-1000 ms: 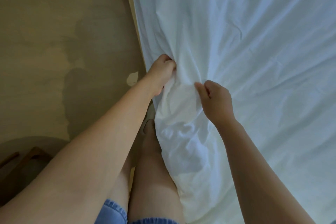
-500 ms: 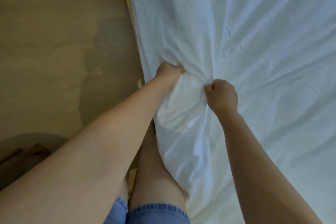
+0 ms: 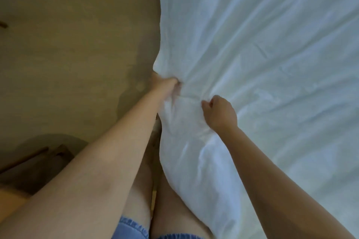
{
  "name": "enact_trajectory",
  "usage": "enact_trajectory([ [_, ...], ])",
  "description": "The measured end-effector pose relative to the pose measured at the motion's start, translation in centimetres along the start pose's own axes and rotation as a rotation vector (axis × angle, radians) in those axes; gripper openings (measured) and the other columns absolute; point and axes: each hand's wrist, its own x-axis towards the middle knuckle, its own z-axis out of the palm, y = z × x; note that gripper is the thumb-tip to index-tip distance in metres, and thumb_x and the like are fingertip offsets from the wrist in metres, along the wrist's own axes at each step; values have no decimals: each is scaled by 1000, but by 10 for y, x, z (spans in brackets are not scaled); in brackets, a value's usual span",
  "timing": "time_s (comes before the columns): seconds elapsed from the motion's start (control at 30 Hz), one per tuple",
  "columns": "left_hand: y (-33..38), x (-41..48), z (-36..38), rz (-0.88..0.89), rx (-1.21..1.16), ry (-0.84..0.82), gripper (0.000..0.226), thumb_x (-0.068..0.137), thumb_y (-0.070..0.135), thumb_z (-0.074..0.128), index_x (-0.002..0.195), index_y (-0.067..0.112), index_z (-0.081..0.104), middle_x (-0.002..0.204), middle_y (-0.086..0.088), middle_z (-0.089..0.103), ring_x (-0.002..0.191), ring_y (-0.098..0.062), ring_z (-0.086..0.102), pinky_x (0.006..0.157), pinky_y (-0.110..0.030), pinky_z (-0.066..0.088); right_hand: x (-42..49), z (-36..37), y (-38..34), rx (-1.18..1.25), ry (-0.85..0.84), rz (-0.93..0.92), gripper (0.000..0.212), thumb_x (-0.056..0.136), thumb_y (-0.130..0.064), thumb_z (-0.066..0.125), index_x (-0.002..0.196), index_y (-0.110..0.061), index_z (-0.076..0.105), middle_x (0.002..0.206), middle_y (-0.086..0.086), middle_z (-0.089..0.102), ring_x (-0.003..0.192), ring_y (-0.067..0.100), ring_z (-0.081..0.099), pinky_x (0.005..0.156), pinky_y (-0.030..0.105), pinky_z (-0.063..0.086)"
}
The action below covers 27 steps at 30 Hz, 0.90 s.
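Head view, looking down. White sheet point(image 3: 262, 54) covers the right part of the frame, spread over what looks like a bed; the mattress itself is hidden under the cloth. The sheet's left edge runs from the top of the frame down past the knees, hanging beside the tan floor point(image 3: 68, 35). Left hand point(image 3: 167, 85) is at that edge, fingers curled into the fabric and gripping a bunch of it; the fingertips are buried in the cloth and cannot be seen. Right hand point(image 3: 220, 114) is just to the right of and slightly nearer than the left, on top of the sheet, fingers curled in with a ridge of fabric pinched at the thumb side. The hands are near each other but apart, with a short gathered fold between them. Creases fan out from both grips toward the upper right. Below the hands the sheet bulges in a loose fold against the bare legs point(image 3: 139, 190). Hem of blue denim shorts point(image 3: 134, 227) at the bottom edge. Dark brown wooden piece point(image 3: 38, 161) on the floor at lower left, too dim to identify.
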Motion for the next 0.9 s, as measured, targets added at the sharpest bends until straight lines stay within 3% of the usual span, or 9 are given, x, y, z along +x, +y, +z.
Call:
enact_trajectory([
  [0.1, 25, 5, -1, 66, -138, -33, 63, 70, 17, 74, 127, 8, 49, 109, -1, 61, 95, -22, 62, 53, -21, 48, 4, -3, -4, 100, 24, -35, 32, 93, -40, 48, 79, -11, 43, 85, 4, 49, 69, 20, 45, 58, 28, 28],
  [0.23, 59, 6, 1, 56, -178, -221, 54, 76, 33, 76, 119, 5, 61, 104, -7, 69, 92, -23, 68, 75, -30, 55, 12, -15, -21, 183, 52, -54, 24, 92, -34, 50, 82, -13, 45, 87, 2, 51, 65, 14, 44, 53, 26, 29],
  [0.37, 96, -13, -6, 221, -317, -288, 22, 70, 2, 72, 91, 6, 71, 83, -8, 73, 73, -23, 71, 64, -30, 55, 19, -35, -56, 475, 345, -153, 23, 89, -39, 54, 85, -17, 47, 89, -2, 50, 83, 14, 48, 73, 23, 38],
  [0.43, 88, -14, -33, 276, -376, -278, 18, 62, 1, 75, 76, 13, 73, 79, -6, 74, 71, -23, 72, 59, -29, 55, 23, -42, -77, 552, 492, -210, 28, 84, -48, 50, 84, -21, 46, 87, -6, 48, 86, 10, 42, 75, 15, 34],
  [0.5, 66, -6, -61, 148, -346, -197, 17, 67, 2, 77, 80, 12, 71, 83, -7, 74, 77, -25, 71, 66, -33, 56, 29, -37, -94, 478, 407, -174, 34, 86, -51, 47, 97, -19, 52, 98, -5, 48, 97, 12, 41, 80, 17, 30],
  [0.6, 57, 26, -56, -61, 13, -83, 16, 78, 10, 74, 88, 10, 61, 89, -8, 67, 82, -26, 65, 72, -32, 53, 35, -8, -108, 125, -27, 57, 50, 94, -47, 45, 129, -12, 46, 131, 8, 44, 120, 26, 40, 99, 34, 32],
  [0.67, 79, 49, -40, -123, 211, -198, 16, 79, 17, 72, 82, 10, 58, 82, -4, 63, 77, -22, 61, 69, -31, 52, 37, 7, -117, 104, -70, 107, 52, 95, -47, 43, 135, -13, 41, 138, 8, 41, 124, 26, 39, 102, 38, 33],
  [0.73, 104, 73, -35, -90, 210, -338, 11, 76, 13, 71, 78, 12, 59, 78, -2, 63, 75, -20, 63, 64, -29, 54, 46, 9, -129, 256, 34, 111, 47, 95, -43, 46, 131, -13, 44, 132, 7, 44, 120, 23, 43, 100, 35, 36],
  [0.9, 160, 121, -50, -71, -262, -658, 32, 68, 5, 73, 99, 7, 67, 97, -9, 72, 92, -25, 68, 76, -31, 55, 85, -10, -164, 543, 287, 142, 25, 89, -37, 56, 102, -15, 52, 100, 3, 55, 91, 17, 54, 77, 24, 43],
])
